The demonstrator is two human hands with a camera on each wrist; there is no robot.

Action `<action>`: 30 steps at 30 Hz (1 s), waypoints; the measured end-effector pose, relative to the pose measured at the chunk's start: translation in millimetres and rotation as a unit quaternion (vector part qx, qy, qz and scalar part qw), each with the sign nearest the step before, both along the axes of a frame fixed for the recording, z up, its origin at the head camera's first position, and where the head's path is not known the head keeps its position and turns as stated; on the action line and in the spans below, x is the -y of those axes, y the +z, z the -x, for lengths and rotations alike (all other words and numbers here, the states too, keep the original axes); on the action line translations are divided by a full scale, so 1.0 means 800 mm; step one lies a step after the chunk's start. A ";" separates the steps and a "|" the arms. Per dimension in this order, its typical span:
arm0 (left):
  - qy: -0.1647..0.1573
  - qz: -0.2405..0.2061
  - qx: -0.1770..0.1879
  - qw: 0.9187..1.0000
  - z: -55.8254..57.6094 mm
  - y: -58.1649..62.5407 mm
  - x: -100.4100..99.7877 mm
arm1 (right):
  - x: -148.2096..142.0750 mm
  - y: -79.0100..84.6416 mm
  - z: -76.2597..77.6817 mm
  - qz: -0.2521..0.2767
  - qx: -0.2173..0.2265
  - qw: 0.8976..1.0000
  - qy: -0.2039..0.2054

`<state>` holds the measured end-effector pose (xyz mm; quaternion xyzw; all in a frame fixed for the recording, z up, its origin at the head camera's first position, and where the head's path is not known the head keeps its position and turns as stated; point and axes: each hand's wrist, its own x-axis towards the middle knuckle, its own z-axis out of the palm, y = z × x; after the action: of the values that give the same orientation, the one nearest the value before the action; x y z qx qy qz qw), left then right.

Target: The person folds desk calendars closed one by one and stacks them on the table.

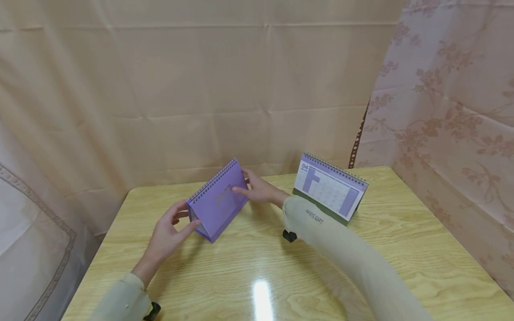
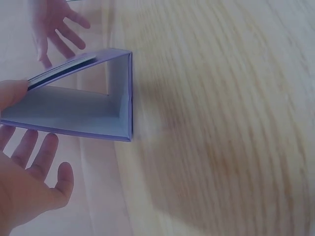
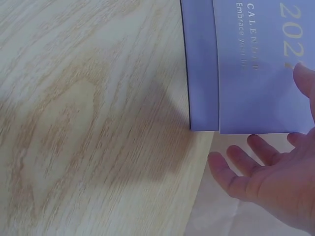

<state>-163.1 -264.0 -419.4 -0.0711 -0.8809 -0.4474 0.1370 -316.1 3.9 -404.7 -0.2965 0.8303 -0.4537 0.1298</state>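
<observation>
A purple spiral-bound desk calendar (image 1: 218,200) stands as a tent left of centre, gold numerals on its cover. At its near left end, the left hand (image 1: 166,232) grips it, thumb on the front and fingers behind. The right hand (image 1: 259,187) holds the far right end, its thumb against the cover. In the left wrist view, the calendar's hollow pale inside (image 2: 64,105) faces the camera, with the left hand (image 2: 34,172) round its edge. The right wrist view shows the cover (image 3: 266,98) and the right hand (image 3: 275,177), some fingers passing behind it.
A second desk calendar (image 1: 329,189), with a month grid page, stands at the right beyond the right forearm. The wooden table (image 1: 225,281) reaches back to a beige curtain (image 1: 192,89). Patterned cloth (image 1: 453,111) hangs at the right.
</observation>
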 end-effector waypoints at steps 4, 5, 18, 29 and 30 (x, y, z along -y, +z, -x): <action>0.005 0.001 0.008 1.000 -0.005 0.007 -0.001 | 0.000 0.002 0.002 -0.010 -0.005 1.000 -0.009; 0.009 0.000 0.011 1.000 -0.006 0.009 -0.002 | 0.000 0.003 0.002 -0.012 -0.009 1.000 -0.013; 0.046 -0.003 0.158 0.986 -0.018 0.034 -0.022 | 0.005 0.004 0.005 -0.017 -0.048 0.998 -0.035; 0.033 -0.005 0.137 0.990 -0.013 0.026 -0.028 | 0.013 -0.011 0.011 0.018 0.003 0.999 -0.041; 0.034 -0.005 0.131 0.991 -0.013 0.025 -0.028 | 0.014 -0.012 0.011 0.018 0.002 0.999 -0.041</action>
<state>-152.6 -241.6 -399.5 0.0183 -0.8910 -0.4522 0.0359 -324.9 -7.1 -414.3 -0.2634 0.8334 -0.4740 0.1069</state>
